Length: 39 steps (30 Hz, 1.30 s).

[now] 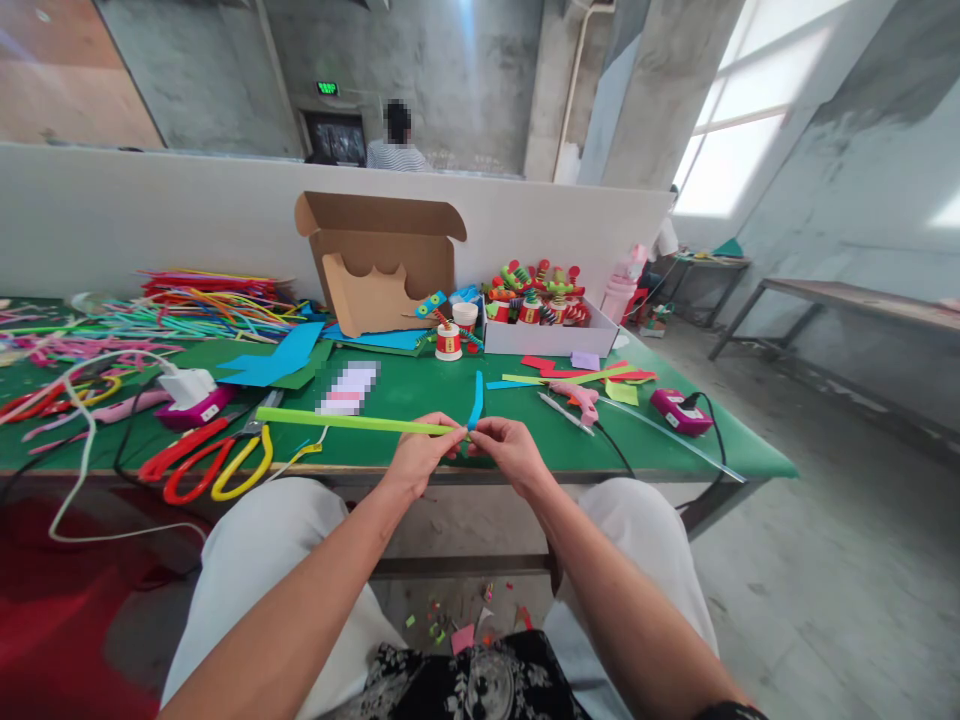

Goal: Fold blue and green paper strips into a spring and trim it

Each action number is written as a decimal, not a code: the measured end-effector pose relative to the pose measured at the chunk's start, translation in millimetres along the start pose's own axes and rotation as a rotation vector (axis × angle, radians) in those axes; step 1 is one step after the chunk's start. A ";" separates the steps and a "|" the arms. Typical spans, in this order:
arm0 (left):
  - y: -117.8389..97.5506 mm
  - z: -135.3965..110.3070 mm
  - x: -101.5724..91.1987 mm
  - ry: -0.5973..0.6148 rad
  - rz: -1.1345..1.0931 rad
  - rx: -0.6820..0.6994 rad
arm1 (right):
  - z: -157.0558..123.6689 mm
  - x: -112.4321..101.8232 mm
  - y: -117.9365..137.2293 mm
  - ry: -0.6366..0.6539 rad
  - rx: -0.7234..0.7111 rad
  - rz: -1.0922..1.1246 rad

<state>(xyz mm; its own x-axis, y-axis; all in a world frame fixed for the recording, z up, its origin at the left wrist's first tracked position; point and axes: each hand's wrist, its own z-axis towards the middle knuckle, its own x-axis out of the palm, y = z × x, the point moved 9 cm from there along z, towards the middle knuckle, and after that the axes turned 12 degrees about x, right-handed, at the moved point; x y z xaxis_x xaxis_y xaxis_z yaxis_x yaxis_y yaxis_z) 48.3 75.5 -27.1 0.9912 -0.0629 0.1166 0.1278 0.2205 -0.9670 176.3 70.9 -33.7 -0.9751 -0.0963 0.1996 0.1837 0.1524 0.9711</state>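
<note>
Near the table's front edge, my left hand (426, 452) and my right hand (510, 450) meet fingertip to fingertip. A long lime-green paper strip (337, 420) runs from my left fingers out to the left. Between the two hands a blue paper strip (476, 398) rises away from me, its lower end pinched in my right fingers where it meets the green one. My fingers hide how the two strips join. Beyond them stands a small red and white paper cup figure (448, 342) with a blue head.
Scissors (225, 455), a pink glue gun (576, 398) and a purple power socket (681, 412) lie about the green table (420, 388). A cardboard box (390, 270) and a white box of finished figures (540, 338) stand behind. Cables hang at the left.
</note>
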 end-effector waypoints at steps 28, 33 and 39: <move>10.4 3.1 3.1 0.053 -0.163 -0.048 | -2.5 0.0 -14.9 -0.082 0.103 0.246; 11.0 -1.2 10.8 0.103 -0.168 -0.087 | -2.6 0.3 -12.7 -0.117 0.072 0.309; 0.2 0.5 8.0 0.095 -0.104 0.012 | -4.1 -5.0 -4.8 -0.189 0.002 0.282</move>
<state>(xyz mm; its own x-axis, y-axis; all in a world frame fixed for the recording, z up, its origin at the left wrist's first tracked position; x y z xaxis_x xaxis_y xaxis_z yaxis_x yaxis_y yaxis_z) 56.3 75.5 -26.3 0.9648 -0.1778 0.1937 0.2308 0.2199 -0.9478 180.8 66.6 -38.9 -0.8917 0.1342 0.4323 0.4495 0.1488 0.8808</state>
